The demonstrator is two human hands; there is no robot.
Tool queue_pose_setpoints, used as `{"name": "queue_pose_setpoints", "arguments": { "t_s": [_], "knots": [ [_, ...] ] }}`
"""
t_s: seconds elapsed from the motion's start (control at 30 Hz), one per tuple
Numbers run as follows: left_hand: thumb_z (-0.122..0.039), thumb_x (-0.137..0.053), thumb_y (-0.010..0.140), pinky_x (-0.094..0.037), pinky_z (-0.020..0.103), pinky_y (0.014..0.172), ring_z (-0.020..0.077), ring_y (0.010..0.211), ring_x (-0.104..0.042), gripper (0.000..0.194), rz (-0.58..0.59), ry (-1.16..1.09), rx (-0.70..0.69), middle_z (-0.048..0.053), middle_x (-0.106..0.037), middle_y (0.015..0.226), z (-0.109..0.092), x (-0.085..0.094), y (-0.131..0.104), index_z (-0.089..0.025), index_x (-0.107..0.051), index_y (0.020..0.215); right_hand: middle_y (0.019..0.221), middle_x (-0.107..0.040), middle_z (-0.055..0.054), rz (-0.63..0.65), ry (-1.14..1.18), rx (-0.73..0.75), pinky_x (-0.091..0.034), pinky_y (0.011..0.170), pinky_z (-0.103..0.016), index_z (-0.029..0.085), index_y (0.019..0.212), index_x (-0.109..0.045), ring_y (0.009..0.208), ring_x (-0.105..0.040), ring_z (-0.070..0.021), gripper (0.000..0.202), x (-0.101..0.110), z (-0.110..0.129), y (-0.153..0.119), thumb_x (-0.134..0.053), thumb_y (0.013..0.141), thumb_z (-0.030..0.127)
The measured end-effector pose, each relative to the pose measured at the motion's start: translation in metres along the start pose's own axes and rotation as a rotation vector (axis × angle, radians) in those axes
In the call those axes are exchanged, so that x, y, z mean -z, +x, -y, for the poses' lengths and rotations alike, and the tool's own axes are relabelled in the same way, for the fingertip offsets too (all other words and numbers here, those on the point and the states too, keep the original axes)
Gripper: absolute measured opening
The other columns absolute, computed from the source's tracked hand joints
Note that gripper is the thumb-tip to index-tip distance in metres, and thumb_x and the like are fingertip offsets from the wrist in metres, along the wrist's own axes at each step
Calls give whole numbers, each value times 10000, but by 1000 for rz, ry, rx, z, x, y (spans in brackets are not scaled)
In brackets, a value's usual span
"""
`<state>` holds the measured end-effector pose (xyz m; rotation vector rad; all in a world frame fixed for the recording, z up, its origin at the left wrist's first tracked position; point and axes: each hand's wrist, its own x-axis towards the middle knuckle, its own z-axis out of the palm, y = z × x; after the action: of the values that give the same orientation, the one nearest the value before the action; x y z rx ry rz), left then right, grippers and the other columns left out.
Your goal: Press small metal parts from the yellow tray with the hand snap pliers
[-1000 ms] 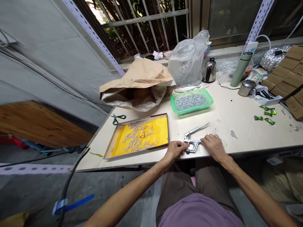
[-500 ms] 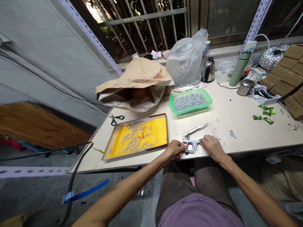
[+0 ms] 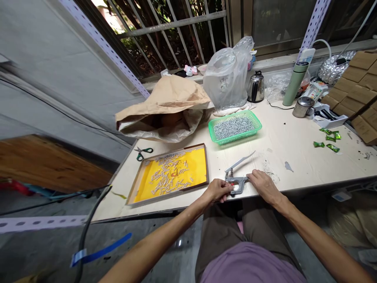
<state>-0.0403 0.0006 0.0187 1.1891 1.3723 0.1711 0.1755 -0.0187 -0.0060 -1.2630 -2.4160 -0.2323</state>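
Grey hand press pliers (image 3: 242, 180) lie near the table's front edge, their long lever (image 3: 240, 161) raised above a spring. My right hand (image 3: 262, 184) is closed on the right end of their grey frame. At the jaw on the opposite side, my left hand (image 3: 219, 190) pinches with thumb and fingertips. Whatever it holds is too small and covered to make out; a bit of red shows at the jaw by the fingertips. Left of that hand lies a shallow tray (image 3: 206, 167) with a yellow bottom (image 3: 198, 161), where many small metal pins (image 3: 167, 173) are scattered.
Behind the pliers stands a green basket (image 3: 259, 125) full of small metal parts. Scissors (image 3: 143, 152), an open paper bag (image 3: 176, 92), a plastic bag (image 3: 225, 82), a kettle (image 3: 256, 87), a green flask (image 3: 295, 84) and green-wrapped sweets (image 3: 332, 147) surround the work area.
The pliers' lever stands a little steeper than before. Both hands keep nearly the same places at the pliers, while the whole view has shifted slightly.
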Motion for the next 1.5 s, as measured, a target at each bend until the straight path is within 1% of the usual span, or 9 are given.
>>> {"name": "queue_pose_setpoints", "arguments": {
  "t_s": [0.27,0.5,0.7,0.77,0.87,0.97,1.07,1.2,1.5],
  "knots": [
    [-362,-616,775,-282,181,384,66,317,-404,305,-143,125,-108,-70,-435,347,-7,-5,-10,-153,-540,567,775,-536,-42,9,24,-21,-401,681,-290,196,887,-588,734,-505,-182,226,0,-1,0,-389,945,106],
    [-405,-625,776,-291,184,392,60,321,-391,378,-79,97,5,-69,-422,340,-6,-5,-4,-153,-506,520,773,-536,-42,23,40,-15,-391,679,-294,172,891,-612,735,-492,-178,193,-2,-1,1,-431,934,122],
    [-353,-660,769,-303,179,396,55,334,-402,354,-27,88,111,-61,-432,341,-12,-3,-2,-136,-543,516,884,-591,-61,256,150,-38,-434,736,-293,186,965,-641,826,-550,-179,119,17,-9,12,-546,898,212],
    [-328,-662,773,-309,179,400,52,338,-401,355,-34,83,130,-61,-430,337,-16,-3,-3,-133,-542,502,1090,-592,-99,337,161,-36,-449,822,-341,198,1109,-609,983,-553,-223,304,27,-19,24,-651,831,313],
    [-300,-671,771,-311,181,407,49,341,-397,363,-40,73,165,-60,-435,333,-23,-5,-6,-130,-536,481,1415,-398,-179,437,69,-38,-380,977,-487,189,1338,-458,1274,-378,-357,810,34,-34,48,-805,639,405],
    [-260,-654,790,-296,185,402,44,324,-373,375,-50,57,197,-59,-435,323,-30,-6,-10,-132,-520,464,1449,-356,-198,619,35,-8,-281,1050,-560,166,1387,-402,1354,-253,-402,995,31,-43,71,-850,536,422],
    [-225,-636,810,-281,187,396,38,307,-349,399,-58,39,219,-58,-425,308,-33,-7,-13,-135,-497,447,1340,-467,-199,733,51,12,-263,1056,-568,135,1378,-405,1293,-353,-383,964,29,-44,82,-823,564,439],
    [-252,-659,804,-282,188,396,35,305,-354,406,-64,-2,228,-58,-429,314,-30,-8,-12,-130,-496,452,1201,-540,-169,736,53,-4,-334,999,-520,132,1277,-497,1147,-471,-342,794,36,-41,81,-796,609,441],
    [-299,-529,883,-368,195,434,60,388,-468,269,-89,-47,178,-43,-540,515,-8,-10,-22,-126,-573,681,1063,-590,-118,758,6,-25,-387,856,-387,151,1072,-605,1020,-513,-282,471,50,-35,75,-763,706,402]
  ]
}}
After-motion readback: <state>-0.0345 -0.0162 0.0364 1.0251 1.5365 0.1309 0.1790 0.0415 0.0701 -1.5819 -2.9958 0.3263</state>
